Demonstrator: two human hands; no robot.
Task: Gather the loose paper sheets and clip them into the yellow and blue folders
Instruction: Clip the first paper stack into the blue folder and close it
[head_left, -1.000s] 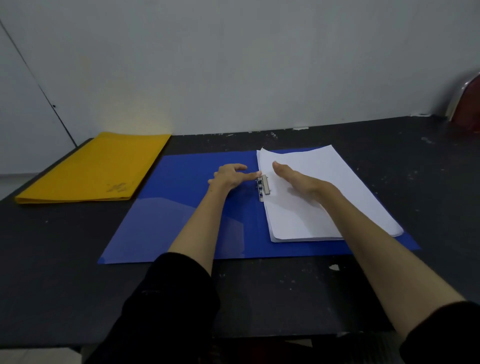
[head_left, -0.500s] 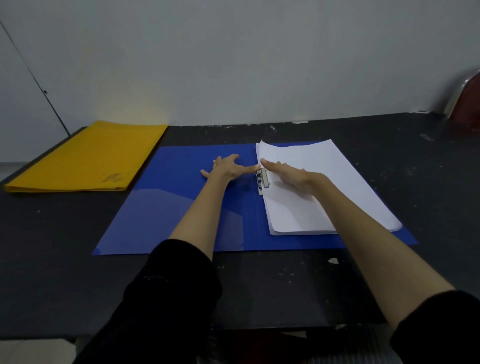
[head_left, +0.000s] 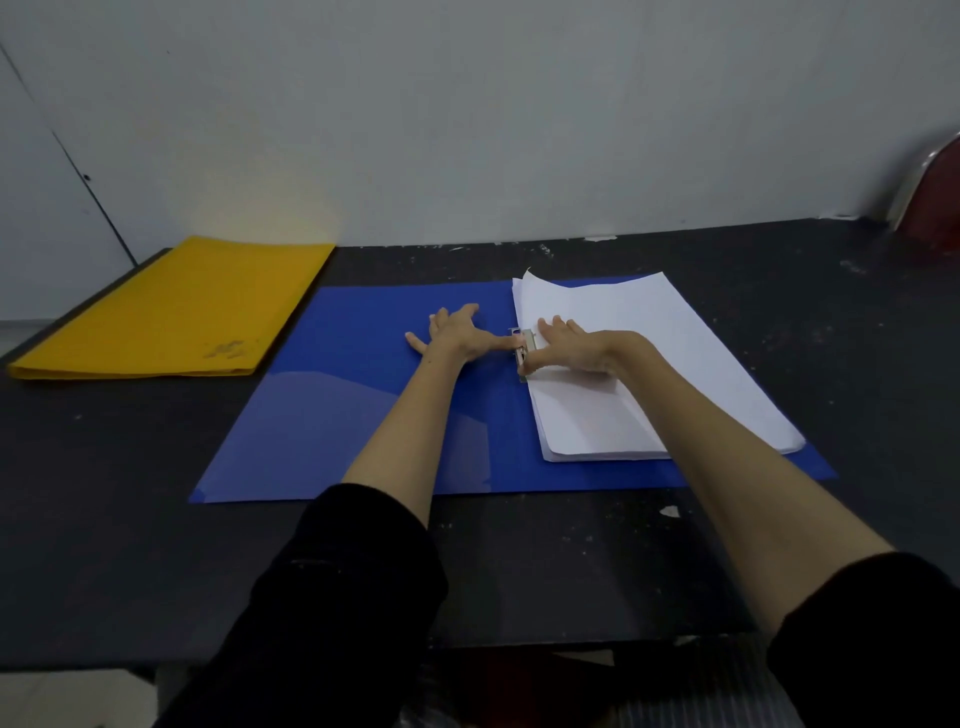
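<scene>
The blue folder lies open on the black table. A stack of white paper sheets rests on its right half, with its left edge at the metal clip by the spine. My left hand lies flat on the folder's left half, fingers spread and thumb reaching to the clip. My right hand presses on the paper beside the clip, its thumb stretched to the clip's near end. The yellow folder lies closed at the far left.
The black table is scuffed and runs up to a grey wall at the back. A red chair back stands at the far right corner. The table's front edge is just below my sleeves.
My left hand has spread its fingers flat, thumb staying at the clip. My right hand has slid left over the paper, and its thumb now reaches the clip's near end.
</scene>
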